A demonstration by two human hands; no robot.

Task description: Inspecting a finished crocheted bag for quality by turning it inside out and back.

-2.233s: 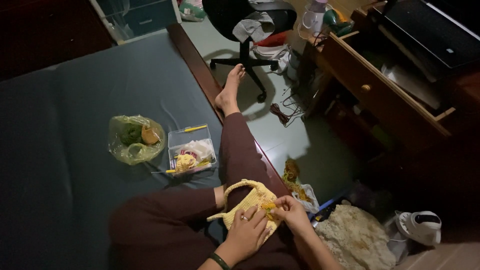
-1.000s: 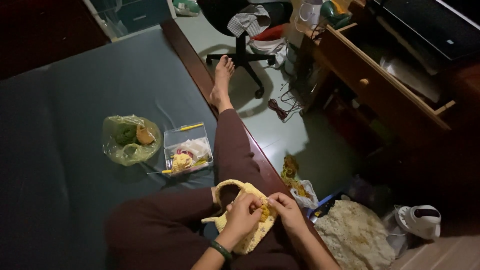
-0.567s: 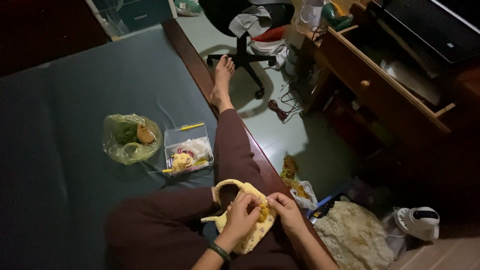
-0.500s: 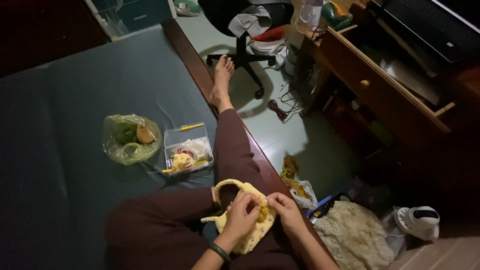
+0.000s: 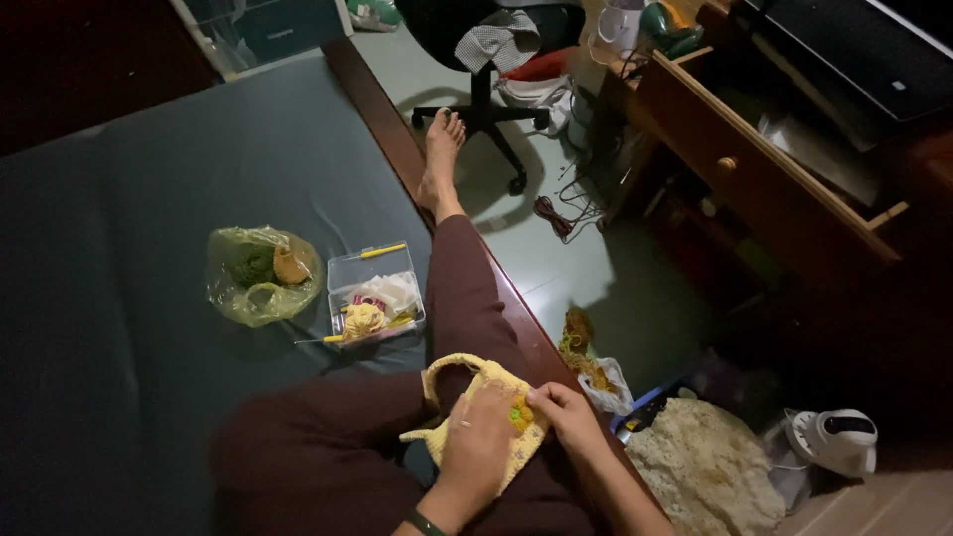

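A small yellow crocheted bag [image 5: 475, 375] with a loop handle lies on my lap, over dark maroon trousers. My left hand [image 5: 478, 443] presses flat on the bag's front. My right hand [image 5: 564, 414] pinches the bag's right edge beside a small orange and green flower piece [image 5: 520, 413] on it. Both hands hold the bag.
A clear plastic box [image 5: 375, 295] with yarn and hooks and a yellow-green plastic bag [image 5: 260, 274] of yarn lie on the teal mattress [image 5: 119, 298]. To the right are a wooden desk [image 5: 764, 179], an office chair [image 5: 486, 60], a cream crochet piece [image 5: 701, 469] and a white iron [image 5: 836, 441].
The view has shifted slightly; my outstretched foot sits a little lower in frame. My hands stay on the yellow bag with only small finger moves.
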